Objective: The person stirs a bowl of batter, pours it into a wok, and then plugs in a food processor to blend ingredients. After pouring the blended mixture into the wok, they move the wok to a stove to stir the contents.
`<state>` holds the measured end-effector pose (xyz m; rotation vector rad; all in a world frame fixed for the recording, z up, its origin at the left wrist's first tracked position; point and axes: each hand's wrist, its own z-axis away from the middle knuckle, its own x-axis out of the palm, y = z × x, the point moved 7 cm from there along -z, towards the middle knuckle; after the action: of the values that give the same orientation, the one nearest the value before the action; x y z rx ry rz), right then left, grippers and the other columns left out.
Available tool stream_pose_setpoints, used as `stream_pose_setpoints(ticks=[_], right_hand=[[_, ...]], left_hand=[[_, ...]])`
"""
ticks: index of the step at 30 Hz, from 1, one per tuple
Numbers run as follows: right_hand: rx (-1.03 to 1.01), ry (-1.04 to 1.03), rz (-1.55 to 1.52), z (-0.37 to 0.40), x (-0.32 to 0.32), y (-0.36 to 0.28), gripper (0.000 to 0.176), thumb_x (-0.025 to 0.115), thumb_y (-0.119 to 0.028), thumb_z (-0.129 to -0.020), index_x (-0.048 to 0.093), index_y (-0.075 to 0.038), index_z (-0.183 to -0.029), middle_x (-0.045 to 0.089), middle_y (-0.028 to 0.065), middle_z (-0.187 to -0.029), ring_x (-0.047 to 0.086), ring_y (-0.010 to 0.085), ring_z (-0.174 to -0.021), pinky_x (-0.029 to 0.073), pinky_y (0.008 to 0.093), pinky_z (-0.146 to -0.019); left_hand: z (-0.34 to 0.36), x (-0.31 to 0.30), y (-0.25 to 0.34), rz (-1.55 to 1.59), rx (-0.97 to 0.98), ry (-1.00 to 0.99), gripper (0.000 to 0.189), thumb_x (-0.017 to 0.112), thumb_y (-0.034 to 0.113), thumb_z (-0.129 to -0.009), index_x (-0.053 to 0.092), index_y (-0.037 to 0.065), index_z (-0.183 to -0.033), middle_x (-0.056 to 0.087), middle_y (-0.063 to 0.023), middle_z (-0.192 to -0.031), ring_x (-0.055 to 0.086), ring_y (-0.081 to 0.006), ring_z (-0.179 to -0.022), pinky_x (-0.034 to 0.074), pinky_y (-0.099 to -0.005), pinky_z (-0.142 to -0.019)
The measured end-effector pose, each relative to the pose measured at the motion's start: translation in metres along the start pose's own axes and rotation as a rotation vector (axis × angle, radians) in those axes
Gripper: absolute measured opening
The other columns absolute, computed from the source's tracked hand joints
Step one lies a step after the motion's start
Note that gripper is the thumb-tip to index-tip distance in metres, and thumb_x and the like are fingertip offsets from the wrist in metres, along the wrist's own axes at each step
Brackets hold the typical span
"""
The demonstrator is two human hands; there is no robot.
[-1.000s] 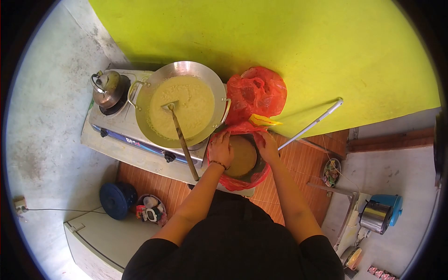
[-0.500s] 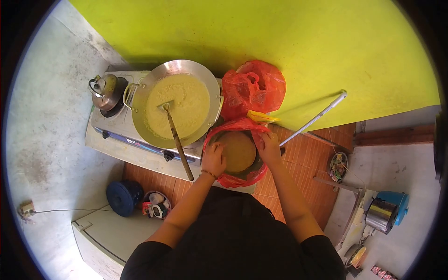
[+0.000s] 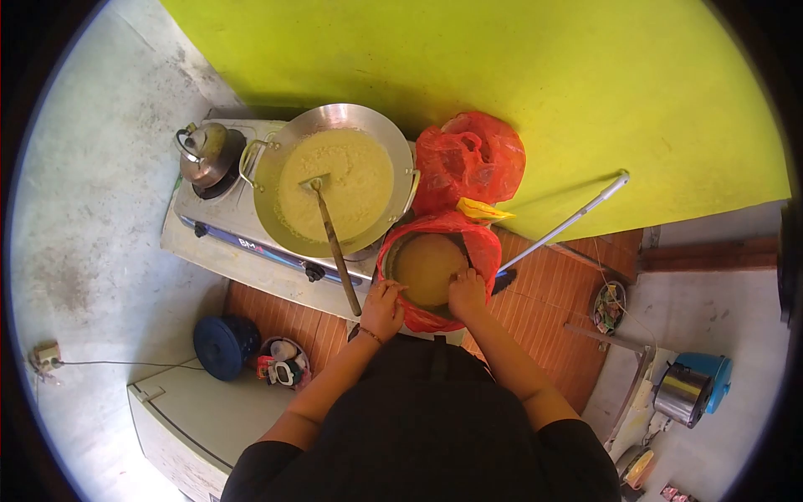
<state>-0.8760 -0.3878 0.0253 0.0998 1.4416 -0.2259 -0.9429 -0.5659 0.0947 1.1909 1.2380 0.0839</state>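
Observation:
A pot or bowl lined with a red plastic bag (image 3: 483, 243) stands right of the stove and holds a round, yellowish-brown mass (image 3: 428, 266). My left hand (image 3: 383, 308) is at the bag's lower left rim, fingers drawn together at its edge; what they pinch is too small to make out. At the right inner side, my right hand (image 3: 468, 294) has curled fingers near the mass and the bag; their grip is unclear. A large wok (image 3: 272, 205) of pale, thick liquid (image 3: 347, 167) sits on the stove, with a long-handled spatula (image 3: 331, 238) resting in it.
A kettle (image 3: 206, 155) stands on the stove (image 3: 242, 243) at the left. Behind the lined container lie another red bag (image 3: 468, 159) and a yellow packet (image 3: 481, 209). A grey pole (image 3: 569, 219) leans at the right. A blue lidded bin (image 3: 224, 347) is at lower left.
My right hand has moved from the bag's upper right rim down and inward. My left hand has shifted slightly lower. The camera view has shifted a little.

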Motion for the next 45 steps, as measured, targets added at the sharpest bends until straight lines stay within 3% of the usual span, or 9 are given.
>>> stream_pose_setpoints(ticks=[2, 8, 20, 23, 26, 35, 45], right_hand=[[0.091, -0.006, 0.044, -0.008, 0.013, 0.008, 0.024, 0.053, -0.013, -0.079, 0.067, 0.0, -0.093, 0.06, 0.0131, -0.101, 0.051, 0.0286, -0.096, 0.042, 0.0397, -0.079], [0.075, -0.051, 0.083, -0.008, 0.019, 0.01, 0.026, 0.051, -0.015, -0.082, 0.066, 0.0, -0.098, 0.059, 0.0128, -0.103, 0.051, 0.0282, -0.097, 0.042, 0.0397, -0.077], [0.034, 0.002, 0.056, -0.004, 0.009, 0.009, 0.017, 0.054, -0.01, -0.076, 0.067, -0.002, -0.084, 0.059, 0.0144, -0.1, 0.053, 0.0294, -0.094, 0.044, 0.0409, -0.074], [0.018, -0.074, 0.011, -0.007, -0.005, 0.005, 0.015, 0.057, -0.01, -0.073, 0.066, -0.002, -0.081, 0.059, 0.0151, -0.099, 0.054, 0.0299, -0.094, 0.045, 0.0413, -0.073], [-0.051, 0.076, -0.057, -0.005, -0.005, -0.001, 0.014, 0.06, -0.009, -0.068, 0.066, -0.002, -0.079, 0.06, 0.0162, -0.097, 0.055, 0.0306, -0.093, 0.046, 0.0414, -0.071], [-0.128, 0.051, -0.16, 0.006, -0.022, -0.03, 0.009, 0.062, -0.009, -0.066, 0.067, -0.004, -0.072, 0.061, 0.0166, -0.084, 0.059, 0.032, -0.085, 0.048, 0.0426, -0.069], [-0.052, 0.065, -0.454, 0.016, -0.031, -0.033, 0.005, 0.066, -0.014, -0.064, 0.068, -0.01, -0.066, 0.06, 0.0126, -0.076, 0.059, 0.0325, -0.076, 0.049, 0.0412, -0.068]], left_hand=[[-0.001, -0.001, 0.0, 0.001, 0.006, 0.015, 0.035, 0.055, -0.001, -0.071, 0.062, 0.004, -0.104, 0.055, -0.0142, -0.104, 0.053, -0.0331, -0.102, 0.043, -0.0408, -0.091], [-0.005, 0.002, -0.005, 0.034, -0.016, 0.017, 0.034, 0.056, -0.001, -0.071, 0.063, 0.004, -0.104, 0.055, -0.0154, -0.104, 0.053, -0.0334, -0.1, 0.044, -0.0404, -0.09], [-0.008, 0.003, -0.005, 0.017, -0.019, 0.008, 0.032, 0.056, -0.001, -0.073, 0.063, 0.004, -0.104, 0.055, -0.0147, -0.106, 0.053, -0.0328, -0.102, 0.043, -0.0399, -0.09], [-0.007, 0.003, -0.004, 0.022, -0.032, -0.001, 0.032, 0.056, 0.0, -0.073, 0.063, 0.004, -0.104, 0.054, -0.015, -0.106, 0.053, -0.0327, -0.101, 0.043, -0.0401, -0.09], [-0.004, 0.005, -0.007, 0.024, -0.02, 0.01, 0.033, 0.056, 0.0, -0.07, 0.063, 0.004, -0.103, 0.055, -0.013, -0.103, 0.053, -0.0326, -0.099, 0.044, -0.0403, -0.087], [0.004, 0.001, -0.003, 0.014, -0.027, 0.02, 0.032, 0.057, 0.001, -0.071, 0.062, 0.004, -0.103, 0.055, -0.0138, -0.103, 0.052, -0.0327, -0.104, 0.043, -0.041, -0.093], [0.021, -0.002, -0.006, -0.031, -0.028, 0.016, 0.033, 0.058, 0.004, -0.073, 0.062, 0.005, -0.105, 0.054, -0.0146, -0.105, 0.051, -0.0338, -0.104, 0.044, -0.0423, -0.09]])
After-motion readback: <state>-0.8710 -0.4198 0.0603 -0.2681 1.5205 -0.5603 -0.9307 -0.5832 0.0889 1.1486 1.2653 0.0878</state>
